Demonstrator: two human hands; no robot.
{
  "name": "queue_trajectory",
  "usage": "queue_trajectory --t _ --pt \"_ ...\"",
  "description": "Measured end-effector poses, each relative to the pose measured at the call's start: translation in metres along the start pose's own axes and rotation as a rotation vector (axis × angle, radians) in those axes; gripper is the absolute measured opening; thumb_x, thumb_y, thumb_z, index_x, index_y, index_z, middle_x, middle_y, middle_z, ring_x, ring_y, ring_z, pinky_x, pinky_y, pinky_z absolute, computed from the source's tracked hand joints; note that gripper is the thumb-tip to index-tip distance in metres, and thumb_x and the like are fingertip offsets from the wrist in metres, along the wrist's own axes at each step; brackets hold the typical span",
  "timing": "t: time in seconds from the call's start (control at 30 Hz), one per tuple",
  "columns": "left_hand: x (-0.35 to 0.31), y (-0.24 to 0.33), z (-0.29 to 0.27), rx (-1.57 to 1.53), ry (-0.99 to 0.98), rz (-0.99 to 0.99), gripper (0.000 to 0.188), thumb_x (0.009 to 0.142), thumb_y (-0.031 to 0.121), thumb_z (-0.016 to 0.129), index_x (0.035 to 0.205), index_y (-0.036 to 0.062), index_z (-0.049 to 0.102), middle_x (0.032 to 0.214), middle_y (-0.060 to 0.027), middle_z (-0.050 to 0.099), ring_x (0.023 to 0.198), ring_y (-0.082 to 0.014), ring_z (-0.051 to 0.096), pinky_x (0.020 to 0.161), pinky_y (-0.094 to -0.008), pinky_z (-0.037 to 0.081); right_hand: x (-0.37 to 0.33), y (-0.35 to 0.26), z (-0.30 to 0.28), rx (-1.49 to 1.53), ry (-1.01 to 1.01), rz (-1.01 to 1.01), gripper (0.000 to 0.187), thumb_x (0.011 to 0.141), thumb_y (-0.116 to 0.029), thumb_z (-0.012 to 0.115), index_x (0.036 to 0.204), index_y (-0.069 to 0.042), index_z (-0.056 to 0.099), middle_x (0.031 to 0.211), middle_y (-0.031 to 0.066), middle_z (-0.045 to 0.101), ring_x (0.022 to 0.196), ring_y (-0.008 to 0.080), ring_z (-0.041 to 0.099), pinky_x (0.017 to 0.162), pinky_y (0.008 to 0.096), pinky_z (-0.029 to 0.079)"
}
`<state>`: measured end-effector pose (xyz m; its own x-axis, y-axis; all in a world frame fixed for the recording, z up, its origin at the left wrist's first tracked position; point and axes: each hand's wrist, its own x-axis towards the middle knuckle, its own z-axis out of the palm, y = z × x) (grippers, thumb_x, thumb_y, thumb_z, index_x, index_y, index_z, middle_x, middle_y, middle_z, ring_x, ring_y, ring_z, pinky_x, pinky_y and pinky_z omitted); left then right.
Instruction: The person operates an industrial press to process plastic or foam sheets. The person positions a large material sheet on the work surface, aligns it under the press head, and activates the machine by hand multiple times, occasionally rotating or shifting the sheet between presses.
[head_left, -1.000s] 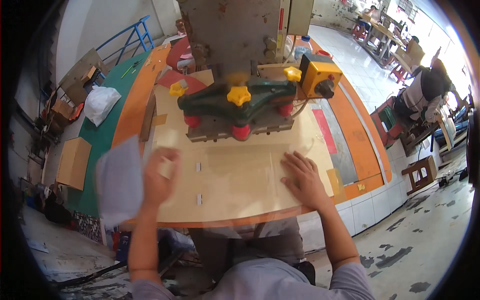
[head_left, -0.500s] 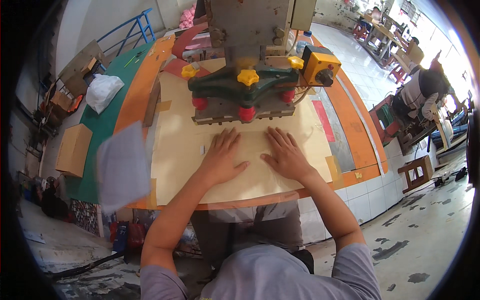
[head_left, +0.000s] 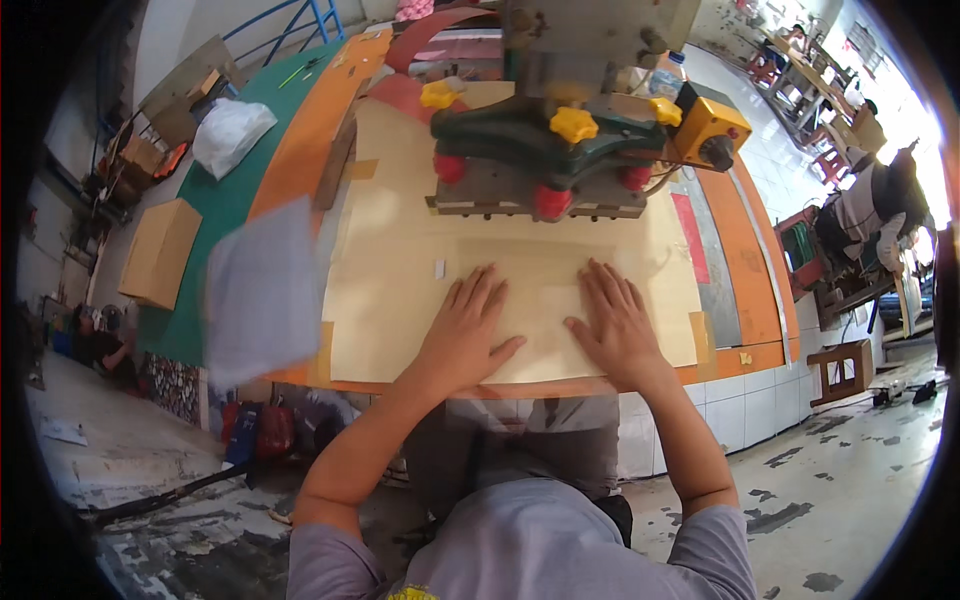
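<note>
— Where are our hands?
— Left hand point(head_left: 468, 330) and right hand point(head_left: 612, 322), fingers spread, lie flat on the thin beige sheet point(head_left: 540, 300), frame centre, on the tan table point(head_left: 390, 290).
— Beyond?
— The green press head with yellow knobs point(head_left: 545, 135), upper centre.

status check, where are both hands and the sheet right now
Left hand and right hand flat, fingers spread, on the tan sheet. Sheet lies just before the press head. Nothing between them.
</note>
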<state>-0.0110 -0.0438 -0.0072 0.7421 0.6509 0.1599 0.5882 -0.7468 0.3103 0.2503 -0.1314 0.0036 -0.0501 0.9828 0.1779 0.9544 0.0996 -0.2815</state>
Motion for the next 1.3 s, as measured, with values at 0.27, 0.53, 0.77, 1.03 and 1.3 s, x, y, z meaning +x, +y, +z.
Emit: queue_trajectory --t 0.27,0.53,0.77,1.03,1.3 --pt "0.028 -0.018 0.003 0.026 0.019 -0.038 0.074 0.102 0.043 0.063 0.151 -0.0092 0.046 0.166 -0.0298 0.033 0.156 -0.0447 0.03 0.13 -0.0549 0.024 0.04 0.014 0.01 -0.005 0.055 -0.038 0.069 0.103 -0.038 0.064 0.155 0.003 0.047 0.166 0.0233 0.04 0.156 0.0409 0.033 0.128 0.0527 0.026" --pt "0.029 -0.025 -0.001 0.081 0.034 -0.062 0.073 0.103 0.042 0.061 0.153 -0.0085 0.045 0.168 -0.0284 0.032 0.157 -0.0422 0.03 0.13 -0.054 0.024 0.049 0.011 0.014 -0.016 0.034 -0.032 0.073 0.104 -0.043 0.061 0.158 0.004 0.043 0.166 0.023 0.039 0.158 0.0385 0.031 0.129 0.053 0.024" --pt "0.03 -0.026 0.001 0.084 0.028 -0.062 0.072 0.103 0.042 0.061 0.153 -0.0076 0.045 0.169 -0.0269 0.032 0.158 -0.042 0.03 0.13 -0.0539 0.025 0.049 0.013 0.015 -0.017 0.037 -0.026 0.074 0.104 -0.044 0.06 0.159 0.003 0.043 0.167 0.0226 0.038 0.158 0.0378 0.03 0.129 0.053 0.024" --pt "0.032 -0.021 -0.001 0.067 0.03 -0.07 0.071 0.103 0.04 0.062 0.154 -0.0054 0.046 0.17 -0.0238 0.031 0.158 -0.0413 0.03 0.13 -0.0539 0.025 0.048 0.015 0.013 -0.011 0.052 -0.026 0.072 0.104 -0.043 0.06 0.157 0.002 0.045 0.167 0.023 0.038 0.158 0.0389 0.03 0.129 0.0536 0.024" --pt "-0.014 -0.03 -0.03 -0.054 0.087 -0.083 0.067 0.102 0.035 0.065 0.154 -0.0015 0.047 0.165 -0.0225 0.042 0.153 -0.041 0.038 0.129 -0.053 0.028 0.006 0.015 -0.011 0.034 0.043 0.026 0.062 0.105 -0.037 0.06 0.154 -0.002 0.048 0.165 0.0199 0.042 0.156 0.0375 0.034 0.129 0.0535 0.023"
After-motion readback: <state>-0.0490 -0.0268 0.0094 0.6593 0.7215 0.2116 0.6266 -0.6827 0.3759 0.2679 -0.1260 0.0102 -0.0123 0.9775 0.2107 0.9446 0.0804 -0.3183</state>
